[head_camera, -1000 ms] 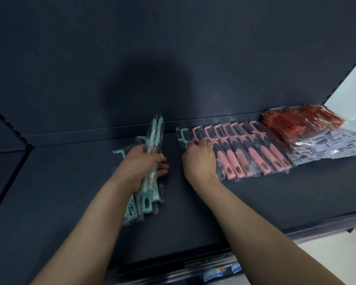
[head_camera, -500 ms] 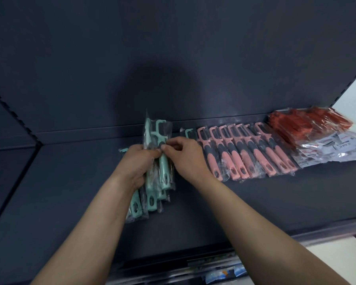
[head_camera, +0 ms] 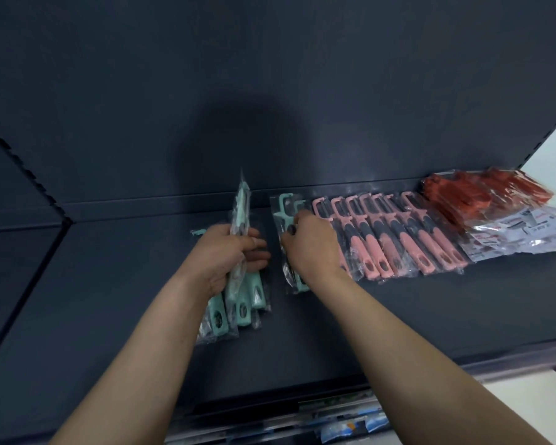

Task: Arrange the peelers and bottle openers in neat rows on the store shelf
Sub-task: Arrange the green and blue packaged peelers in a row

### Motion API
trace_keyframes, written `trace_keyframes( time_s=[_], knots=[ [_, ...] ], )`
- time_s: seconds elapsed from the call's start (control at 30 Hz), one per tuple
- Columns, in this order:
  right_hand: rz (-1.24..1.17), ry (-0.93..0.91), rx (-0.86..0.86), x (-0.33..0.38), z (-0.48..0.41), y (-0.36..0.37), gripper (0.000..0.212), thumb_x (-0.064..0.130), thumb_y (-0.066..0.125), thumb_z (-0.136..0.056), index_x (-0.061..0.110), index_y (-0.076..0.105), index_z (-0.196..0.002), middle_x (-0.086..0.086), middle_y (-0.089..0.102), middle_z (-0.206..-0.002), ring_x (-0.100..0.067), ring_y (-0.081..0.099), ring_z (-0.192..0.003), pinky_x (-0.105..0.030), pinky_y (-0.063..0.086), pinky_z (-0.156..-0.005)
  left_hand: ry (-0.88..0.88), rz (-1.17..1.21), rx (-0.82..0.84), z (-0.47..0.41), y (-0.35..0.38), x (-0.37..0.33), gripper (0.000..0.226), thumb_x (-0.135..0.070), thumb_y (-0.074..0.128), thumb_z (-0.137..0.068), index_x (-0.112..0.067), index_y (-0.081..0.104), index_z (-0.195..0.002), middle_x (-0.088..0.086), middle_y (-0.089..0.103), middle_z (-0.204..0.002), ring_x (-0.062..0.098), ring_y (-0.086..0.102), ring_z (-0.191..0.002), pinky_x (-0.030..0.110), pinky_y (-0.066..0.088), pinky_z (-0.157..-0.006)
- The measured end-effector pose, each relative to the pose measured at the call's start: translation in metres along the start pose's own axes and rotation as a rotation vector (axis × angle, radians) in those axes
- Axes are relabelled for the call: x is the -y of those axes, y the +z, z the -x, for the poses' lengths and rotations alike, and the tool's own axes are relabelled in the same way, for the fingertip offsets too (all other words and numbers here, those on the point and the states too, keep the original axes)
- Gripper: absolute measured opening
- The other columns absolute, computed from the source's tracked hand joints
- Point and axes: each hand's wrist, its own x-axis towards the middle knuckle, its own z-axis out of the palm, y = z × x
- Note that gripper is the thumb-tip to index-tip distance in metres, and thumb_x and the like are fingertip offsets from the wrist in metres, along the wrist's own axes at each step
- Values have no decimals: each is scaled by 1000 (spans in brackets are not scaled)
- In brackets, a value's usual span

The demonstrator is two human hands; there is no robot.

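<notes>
The pink peelers (head_camera: 398, 248) lie in a row; my right hand (head_camera: 313, 247) pinches one green peeler (head_camera: 283, 211) onto the shelf (head_camera: 398, 316) beside them — my left hand (head_camera: 227, 252) grips the green bundle (head_camera: 244, 300); red openers (head_camera: 482, 195) lie heaped.

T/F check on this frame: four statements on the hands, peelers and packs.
1. The left hand grips a green peeler bundle. True.
2. The right hand pinches laid green peelers beside the pink peelers. True.
3. The pink peelers lie left of the bundle. False: they lie in a row to its right.
4. The red packs sit at the left end of the shelf. False: the red packs lie at its right end.
</notes>
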Motion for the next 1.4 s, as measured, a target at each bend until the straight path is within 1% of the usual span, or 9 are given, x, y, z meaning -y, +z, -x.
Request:
trace_keyframes(
  time_s=[0.23, 0.33, 0.47, 0.57, 0.77, 0.9, 1.0, 1.23, 1.4],
  knots=[
    [235, -72, 19, -7, 0, 12, 30, 23, 46, -97, 5, 57, -119, -16, 49, -127, -29, 41, -120, -34, 41, -92, 29, -17, -21, 1, -2, 4, 12, 2, 52, -91, 3, 55, -103, 17, 59, -87, 24, 62, -68, 31, 58, -62],
    [260, -86, 3, -8, 1, 11, 30, 23, 45, -97, 5, 58, -118, -16, 50, -125, -29, 42, -117, -34, 40, -92, 58, -71, -54, -1, -5, 6, 11, -9, 54, -93, 2, 57, -92, 12, 56, -79, 19, 58, -60, 24, 57, -54],
    [294, -192, -66, -2, 7, 5, 32, 31, 42, -98, 9, 57, -116, -13, 53, -121, -28, 43, -111, -33, 32, -94, 101, -78, -163, -4, -12, 6, 19, -11, 51, -92, -4, 54, -75, 5, 53, -53, 10, 50, -41, 18, 40, -39],
    [94, -284, -24, 15, 14, 7, 29, 29, 48, -95, 7, 62, -108, -13, 60, -107, -28, 50, -103, -33, 36, -88, 127, -47, -277, -6, -22, 6, 24, -8, 45, -91, -9, 49, -67, 3, 48, -47, 9, 44, -33, 15, 35, -36],
    [-110, -144, 256, 36, 21, 23, 30, 27, 63, -88, 4, 56, -105, -15, 63, -104, -31, 60, -94, -29, 42, -69, 189, -431, -404, -10, -48, 21, 5, -13, 56, -85, -9, 54, -83, 9, 58, -78, 22, 57, -65, 28, 45, -53],
    [-173, -130, 292, 42, 22, 23, 22, 19, 63, -87, 6, 56, -103, -13, 64, -104, -30, 62, -94, -25, 40, -67, 148, -669, -431, -5, -52, 30, 50, -32, 68, -81, -6, 47, -118, 12, 44, -122, 28, 57, -96, 31, 48, -76],
    [-217, -105, 295, 43, 21, 20, 23, 19, 63, -86, 8, 56, -106, -11, 63, -106, -28, 61, -93, -26, 40, -67, 173, -735, -415, 2, -47, 32, 82, -46, 73, -74, -6, 31, -132, 12, 33, -127, 32, 52, -108, 34, 46, -83],
    [-286, -20, 230, 37, 16, 10, 25, 8, 51, -90, 5, 51, -114, -13, 60, -110, -23, 55, -88, -27, 43, -70, 176, -822, -364, -2, -42, 36, 119, -47, 82, -61, -19, 4, -146, 13, 22, -136, 35, 32, -126, 45, 40, -101],
    [-194, -32, 178, 29, 17, 10, 24, 2, 47, -90, 6, 49, -113, -16, 61, -107, -29, 56, -86, -29, 40, -67, 187, -864, -371, -5, -38, 34, 103, -38, 77, -69, -18, 9, -144, 13, 24, -133, 34, 29, -125, 42, 37, -97]
  ],
)
